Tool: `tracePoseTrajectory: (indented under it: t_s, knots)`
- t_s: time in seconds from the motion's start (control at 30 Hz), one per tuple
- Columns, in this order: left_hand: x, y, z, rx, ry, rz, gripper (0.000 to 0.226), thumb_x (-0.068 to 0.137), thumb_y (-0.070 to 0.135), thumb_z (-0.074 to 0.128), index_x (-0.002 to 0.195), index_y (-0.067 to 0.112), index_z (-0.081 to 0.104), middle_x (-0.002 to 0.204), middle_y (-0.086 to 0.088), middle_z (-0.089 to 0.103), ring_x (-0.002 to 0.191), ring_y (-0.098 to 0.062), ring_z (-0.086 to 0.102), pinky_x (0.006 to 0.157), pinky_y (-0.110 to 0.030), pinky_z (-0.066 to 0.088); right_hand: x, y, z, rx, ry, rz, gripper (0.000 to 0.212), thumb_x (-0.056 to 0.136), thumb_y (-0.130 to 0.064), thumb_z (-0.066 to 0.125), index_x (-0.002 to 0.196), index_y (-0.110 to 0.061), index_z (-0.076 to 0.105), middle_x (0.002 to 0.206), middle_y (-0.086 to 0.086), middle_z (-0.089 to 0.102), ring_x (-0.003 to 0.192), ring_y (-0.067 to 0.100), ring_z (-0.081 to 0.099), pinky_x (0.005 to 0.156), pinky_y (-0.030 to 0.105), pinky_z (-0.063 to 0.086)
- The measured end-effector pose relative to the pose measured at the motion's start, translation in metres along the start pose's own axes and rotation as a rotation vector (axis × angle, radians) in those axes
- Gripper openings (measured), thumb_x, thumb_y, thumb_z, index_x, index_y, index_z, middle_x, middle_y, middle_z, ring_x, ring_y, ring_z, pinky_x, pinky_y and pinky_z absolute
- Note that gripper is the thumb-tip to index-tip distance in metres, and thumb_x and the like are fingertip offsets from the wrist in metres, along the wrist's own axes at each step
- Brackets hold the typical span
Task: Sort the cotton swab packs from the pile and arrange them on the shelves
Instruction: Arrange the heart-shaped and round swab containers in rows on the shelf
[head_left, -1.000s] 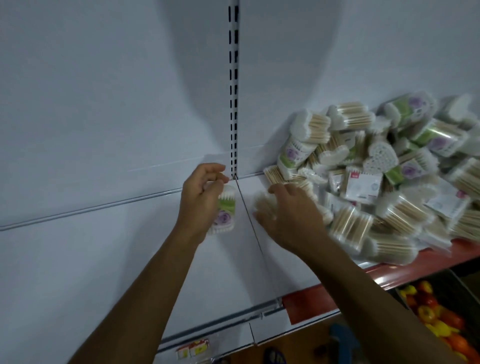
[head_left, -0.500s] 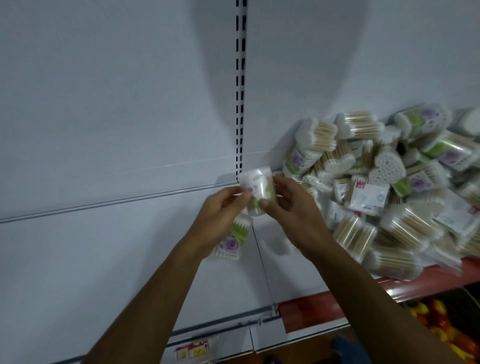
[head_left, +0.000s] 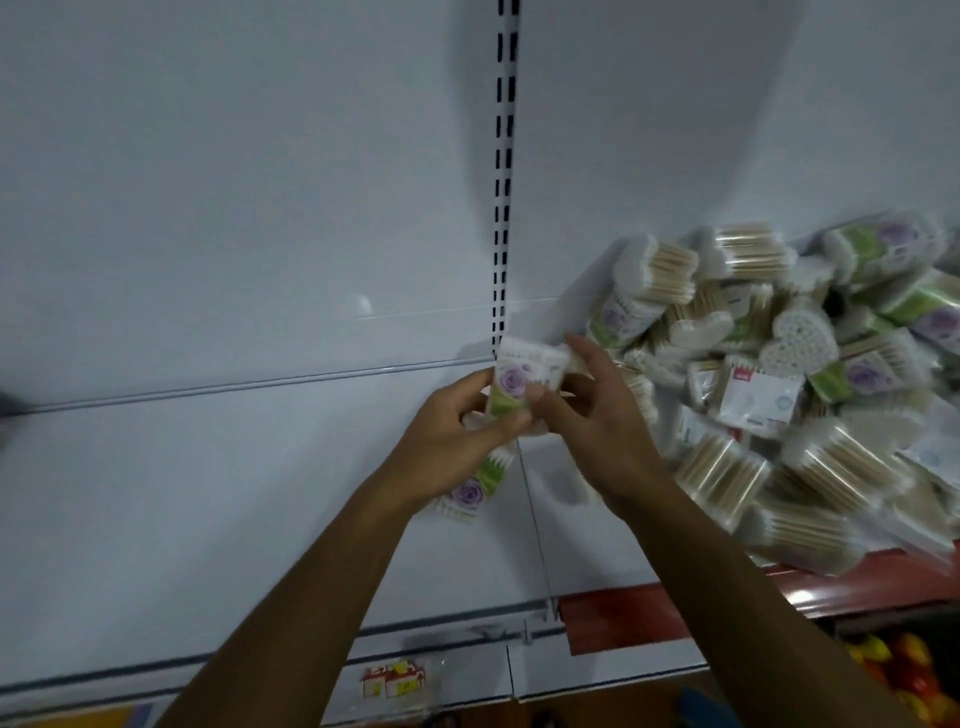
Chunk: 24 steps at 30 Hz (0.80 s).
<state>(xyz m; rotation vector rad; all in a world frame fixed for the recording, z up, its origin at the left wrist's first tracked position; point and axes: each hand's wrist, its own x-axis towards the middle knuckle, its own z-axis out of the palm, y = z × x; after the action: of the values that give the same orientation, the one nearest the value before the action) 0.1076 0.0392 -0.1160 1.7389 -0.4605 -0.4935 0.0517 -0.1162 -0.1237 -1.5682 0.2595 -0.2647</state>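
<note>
Left hand: the left hand (head_left: 457, 441) has its fingers curled, thumb and fingertips pinching the lower left edge of a cotton swab pack (head_left: 524, 382); a second pack (head_left: 475, 486) with the same label shows below its palm, but whether the hand holds it or it lies on the shelf cannot be told.
Right hand: the right hand (head_left: 597, 421) is curled too, thumb on the front of the upper pack and fingers behind its right side.
Held pack: raised between both hands, just in front of the slotted upright (head_left: 504, 208), over the joint of the two shelf boards.
Label: purple rose on a white and green ground; any writing is too blurred to read.
Pile: a heap of cotton swab packs (head_left: 789, 395) lies on the right part of the white shelf (head_left: 208, 493), against the back wall, near the right hand.
Other labels: one pack in the heap (head_left: 756, 397) has a white card with a red mark, unreadable.
Shelf edge: a small red and yellow price tag (head_left: 395, 680), its text illegible.
</note>
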Motion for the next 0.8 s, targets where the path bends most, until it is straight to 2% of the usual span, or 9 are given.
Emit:
tracePoseTrajectory:
  t_s: [0.07, 0.1, 0.17, 0.23, 0.43, 0.53, 0.63, 0.7, 0.8]
  knots:
    - [-0.009, -0.006, -0.013, 0.024, 0.122, -0.041, 0.048, 0.083, 0.053, 0.066, 0.128, 0.036, 0.06, 0.108, 0.008, 0.071, 0.101, -0.008, 0.067, 0.083, -0.029, 0.055, 0.003, 0.002, 0.011, -0.02, -0.039, -0.021, 0.053, 0.091, -0.025, 0.068, 0.137, -0.032, 0.043, 0.114, -0.002, 0.067, 0.097, 0.011, 0.069, 0.077, 0.028, 0.058]
    - [-0.014, -0.009, -0.02, 0.027, 0.185, -0.061, 0.053, 0.082, 0.054, 0.066, 0.13, 0.034, 0.059, 0.108, 0.006, 0.07, 0.101, -0.008, 0.067, 0.083, -0.026, 0.054, 0.005, 0.003, 0.017, -0.02, -0.062, -0.022, 0.051, 0.091, -0.025, 0.068, 0.135, -0.033, 0.045, 0.113, -0.001, 0.068, 0.096, 0.012, 0.069, 0.077, 0.028, 0.058]
    - [-0.029, -0.014, -0.035, 0.028, 0.282, -0.097, 0.046, 0.085, 0.043, 0.069, 0.128, 0.027, 0.062, 0.105, 0.004, 0.07, 0.1, -0.008, 0.066, 0.082, -0.022, 0.053, 0.008, 0.007, 0.032, -0.003, -0.127, 0.001, 0.05, 0.091, -0.024, 0.068, 0.135, -0.03, 0.046, 0.113, 0.003, 0.069, 0.096, 0.015, 0.069, 0.079, 0.032, 0.058]
    - [-0.051, -0.018, -0.048, 0.017, 0.352, -0.111, 0.033, 0.088, 0.033, 0.071, 0.118, 0.021, 0.069, 0.098, 0.003, 0.071, 0.094, -0.007, 0.067, 0.08, -0.02, 0.053, 0.006, 0.009, 0.051, -0.002, -0.202, 0.022, 0.051, 0.091, -0.023, 0.068, 0.136, -0.03, 0.047, 0.113, 0.005, 0.069, 0.095, 0.015, 0.07, 0.082, 0.035, 0.059]
    - [-0.123, -0.033, -0.102, -0.005, 0.529, -0.083, 0.019, 0.088, 0.023, 0.073, 0.103, 0.013, 0.074, 0.097, -0.003, 0.073, 0.092, -0.013, 0.068, 0.083, -0.023, 0.054, -0.024, 0.002, 0.136, 0.005, -0.388, 0.018, 0.051, 0.091, -0.021, 0.068, 0.136, -0.031, 0.046, 0.116, 0.006, 0.068, 0.095, 0.013, 0.07, 0.085, 0.036, 0.059]
    - [-0.166, -0.04, -0.141, -0.002, 0.611, -0.055, 0.017, 0.087, 0.02, 0.073, 0.102, 0.011, 0.074, 0.096, -0.005, 0.073, 0.088, -0.008, 0.067, 0.078, -0.018, 0.052, -0.044, -0.004, 0.191, 0.011, -0.451, 0.003, 0.053, 0.09, -0.019, 0.069, 0.138, -0.028, 0.046, 0.114, 0.006, 0.069, 0.096, 0.018, 0.07, 0.088, 0.041, 0.058]
    - [-0.219, -0.051, -0.193, -0.009, 0.703, -0.038, 0.015, 0.086, 0.02, 0.074, 0.099, 0.011, 0.074, 0.09, -0.001, 0.072, 0.085, -0.007, 0.065, 0.08, -0.022, 0.053, -0.07, -0.012, 0.261, 0.006, -0.522, -0.029, 0.054, 0.089, -0.02, 0.07, 0.137, -0.03, 0.047, 0.112, 0.004, 0.069, 0.097, 0.017, 0.07, 0.089, 0.043, 0.057]
    - [-0.257, -0.061, -0.231, -0.014, 0.761, -0.033, 0.014, 0.087, 0.019, 0.074, 0.098, 0.01, 0.074, 0.088, 0.001, 0.072, 0.085, -0.009, 0.065, 0.083, -0.026, 0.052, -0.091, -0.016, 0.312, 0.004, -0.573, -0.048, 0.055, 0.089, -0.022, 0.07, 0.137, -0.03, 0.046, 0.112, 0.003, 0.069, 0.097, 0.017, 0.069, 0.088, 0.042, 0.057]
    - [-0.313, -0.072, -0.286, -0.017, 0.88, -0.044, 0.014, 0.087, 0.019, 0.073, 0.097, 0.009, 0.074, 0.093, -0.007, 0.073, 0.086, -0.01, 0.066, 0.083, -0.027, 0.052, -0.124, -0.022, 0.388, 0.025, -0.643, -0.062, 0.052, 0.088, -0.025, 0.071, 0.133, -0.034, 0.045, 0.111, 0.002, 0.07, 0.097, 0.013, 0.069, 0.086, 0.036, 0.057]
